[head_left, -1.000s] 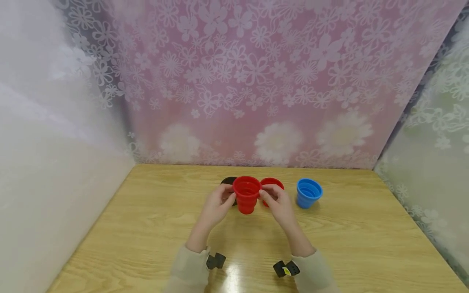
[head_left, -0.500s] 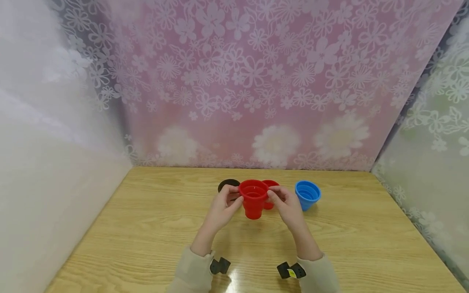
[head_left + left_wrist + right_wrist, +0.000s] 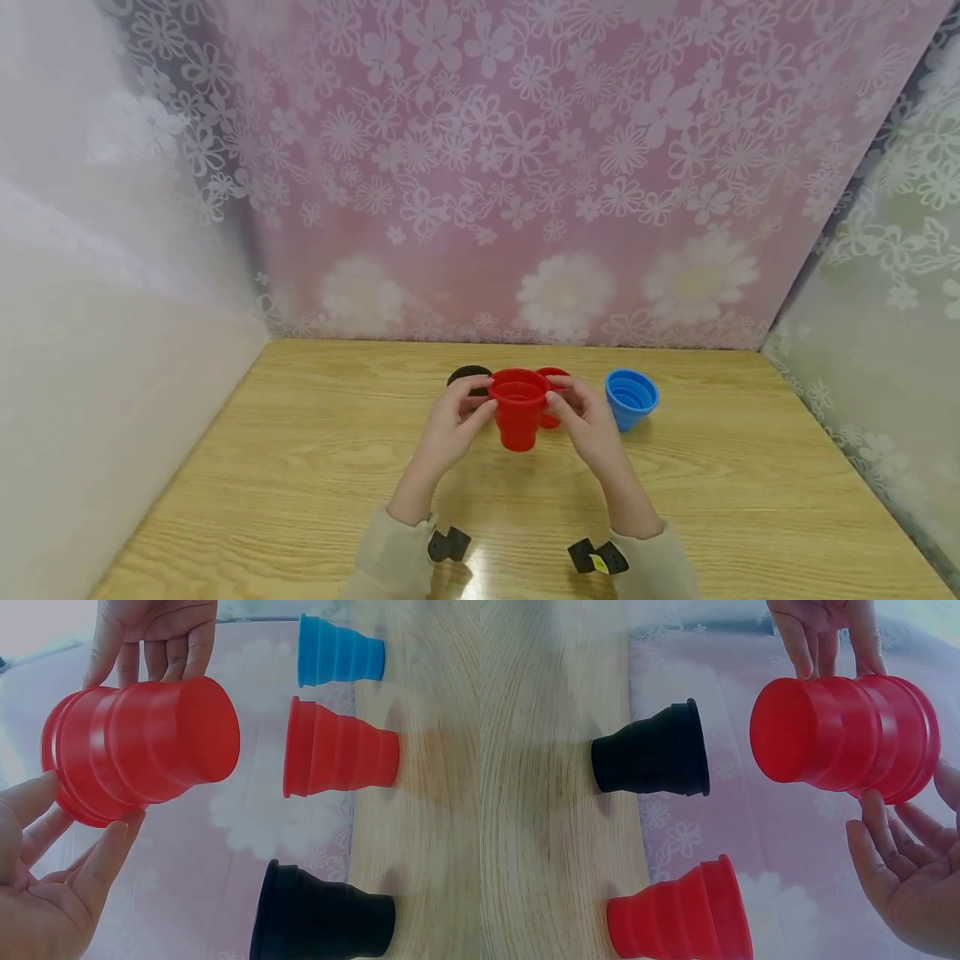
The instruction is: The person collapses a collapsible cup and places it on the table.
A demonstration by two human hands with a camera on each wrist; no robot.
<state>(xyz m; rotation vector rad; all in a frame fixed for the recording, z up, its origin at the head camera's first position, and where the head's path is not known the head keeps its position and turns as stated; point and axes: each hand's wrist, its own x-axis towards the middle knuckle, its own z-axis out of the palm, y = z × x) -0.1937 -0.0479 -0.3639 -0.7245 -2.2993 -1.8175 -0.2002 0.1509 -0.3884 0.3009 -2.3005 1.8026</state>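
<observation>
The fingers and thumbs of the left hand (image 3: 450, 425) and right hand (image 3: 589, 423) pinch opposite sides of the raised red cup (image 3: 519, 417), between them above the table (image 3: 300, 467). A second ago it was farther left; it points mouth up, long axis roughly upright, nearer than the standing black cup (image 3: 651, 750), second red cup (image 3: 341, 748) and blue cup (image 3: 632, 399).

- The red cup (image 3: 519, 419) has ringed, stepped walls, a wide thick rim and a narrower flat base.
- It stands extended, nearly upright, and its mouth is facing up.
- It is in the air, above the bench (image 3: 300, 467), between the left hand (image 3: 450, 427) and the right hand (image 3: 589, 425), which hold it near the rim.
</observation>
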